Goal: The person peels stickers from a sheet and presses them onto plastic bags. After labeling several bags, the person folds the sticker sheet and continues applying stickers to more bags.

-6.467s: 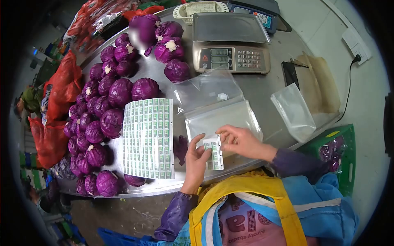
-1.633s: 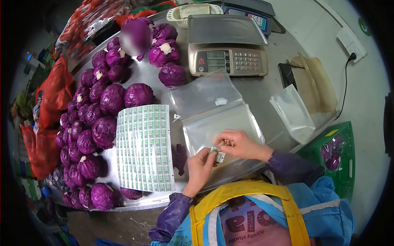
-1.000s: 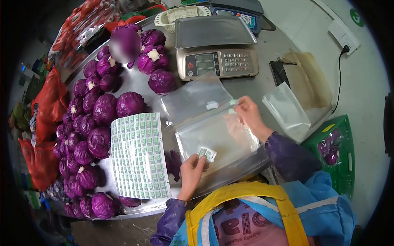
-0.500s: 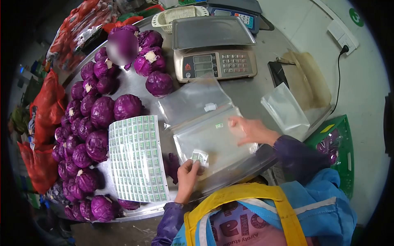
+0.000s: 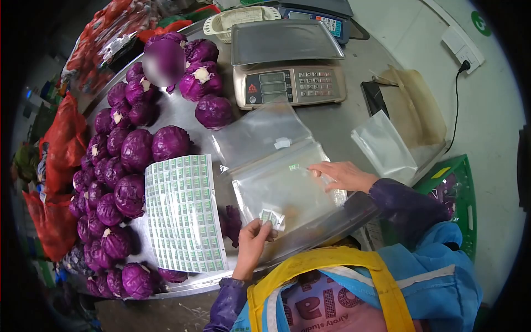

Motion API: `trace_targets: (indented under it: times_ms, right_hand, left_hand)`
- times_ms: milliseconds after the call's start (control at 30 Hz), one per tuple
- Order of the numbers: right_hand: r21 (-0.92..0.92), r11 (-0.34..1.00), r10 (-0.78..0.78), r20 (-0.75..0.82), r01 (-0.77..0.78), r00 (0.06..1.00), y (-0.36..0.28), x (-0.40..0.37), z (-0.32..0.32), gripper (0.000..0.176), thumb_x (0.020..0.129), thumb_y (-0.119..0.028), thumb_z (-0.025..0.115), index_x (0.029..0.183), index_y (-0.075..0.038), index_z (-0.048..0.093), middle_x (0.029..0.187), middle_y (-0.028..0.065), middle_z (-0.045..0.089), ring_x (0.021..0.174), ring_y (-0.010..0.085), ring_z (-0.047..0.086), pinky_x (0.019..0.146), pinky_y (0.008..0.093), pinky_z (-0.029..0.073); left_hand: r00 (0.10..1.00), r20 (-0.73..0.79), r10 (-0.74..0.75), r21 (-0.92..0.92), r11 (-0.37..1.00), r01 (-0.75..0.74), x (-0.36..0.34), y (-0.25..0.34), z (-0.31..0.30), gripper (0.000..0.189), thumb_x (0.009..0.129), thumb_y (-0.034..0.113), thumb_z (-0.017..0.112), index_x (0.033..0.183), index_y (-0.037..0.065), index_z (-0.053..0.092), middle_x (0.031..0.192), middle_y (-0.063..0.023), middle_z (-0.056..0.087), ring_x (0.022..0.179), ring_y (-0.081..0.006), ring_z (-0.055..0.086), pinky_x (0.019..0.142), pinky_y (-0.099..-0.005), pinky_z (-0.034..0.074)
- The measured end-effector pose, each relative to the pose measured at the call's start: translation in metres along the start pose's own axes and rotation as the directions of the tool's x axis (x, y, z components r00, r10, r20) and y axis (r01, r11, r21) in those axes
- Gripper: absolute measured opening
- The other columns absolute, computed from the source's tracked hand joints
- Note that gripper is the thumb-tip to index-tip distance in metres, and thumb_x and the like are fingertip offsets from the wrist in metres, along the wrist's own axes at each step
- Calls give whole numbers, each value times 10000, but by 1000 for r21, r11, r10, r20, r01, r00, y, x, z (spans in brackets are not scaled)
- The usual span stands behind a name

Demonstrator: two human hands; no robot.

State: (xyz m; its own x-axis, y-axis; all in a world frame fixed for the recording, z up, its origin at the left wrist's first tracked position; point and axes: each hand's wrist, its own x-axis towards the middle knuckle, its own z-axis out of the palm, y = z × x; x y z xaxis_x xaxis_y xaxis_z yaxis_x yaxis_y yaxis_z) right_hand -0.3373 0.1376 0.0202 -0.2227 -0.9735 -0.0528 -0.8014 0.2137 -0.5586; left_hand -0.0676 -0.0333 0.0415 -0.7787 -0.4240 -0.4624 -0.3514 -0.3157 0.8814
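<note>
My left hand [image 5: 255, 243] pinches a small strip of green-and-white stickers [image 5: 271, 219] between thumb and fingers, over the lower left of a stack of clear plastic bags [image 5: 282, 191]. One green sticker [image 5: 294, 167] lies flat on the top bag. My right hand [image 5: 345, 176] is over the bags' right side, fingers stretched out and seemingly holding nothing; its fingertips are just right of that sticker. Left of the bags, a large sheet of the same stickers [image 5: 185, 213] rests partly over purple cabbages [image 5: 137, 150].
A weighing scale [image 5: 287, 86] stands behind the bags, near a white basket [image 5: 238, 22] and a second scale [image 5: 326, 25]. More clear bags [image 5: 384, 146] and a dark flat object [image 5: 375, 99] lie at right. A green crate [image 5: 467, 205] is beside the table; red mesh sacks [image 5: 63, 149] are at left.
My right hand has shifted slightly, its fingers straightening toward the sticker on the top bag. My left hand and its sticker strip have moved a little to the right.
</note>
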Motion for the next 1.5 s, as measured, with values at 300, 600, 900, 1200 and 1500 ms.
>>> trace_targets:
  times_ms: [300,600,900,1200,1500]
  right_hand:
    - [-4,999,44,41,-44,998,-15,3,-10,551,766,-198,648,1272,-204,431,895,13,631,763,238,620,681,355,488]
    - [171,970,172,21,-173,985,-3,10,2,466,786,-189,613,1233,-193,479,850,48,649,762,234,638,677,347,492]
    - [711,695,414,-273,-108,868,-4,56,-65,344,839,-58,500,1177,-42,439,761,46,619,626,115,568,566,259,454]
    - [888,452,620,-246,-84,745,-40,53,-17,61,839,-123,570,835,-65,553,687,-2,518,554,61,488,470,243,391]
    - [-49,861,454,-375,-507,808,-13,44,21,264,740,-311,645,850,-90,550,830,84,581,792,302,586,666,434,434]
  left_hand:
    - [972,234,-30,33,999,23,-5,-2,12,202,908,179,545,859,-7,608,700,-8,609,621,-49,511,582,-200,410]
    - [964,251,-90,101,993,67,-9,-3,20,213,901,192,558,844,-7,610,692,-7,618,624,-33,492,578,-201,397]
    - [992,126,5,85,996,-15,7,-2,19,216,901,194,553,826,-2,604,707,-32,633,658,-68,547,607,-216,428]
    - [995,-97,14,-7,1000,-14,31,-21,1,244,881,192,572,746,-8,536,709,-37,621,682,-75,593,597,-212,440]
    - [989,-116,94,99,992,-83,33,-29,4,243,879,184,573,738,-14,568,674,-43,619,688,-86,605,624,-222,443]
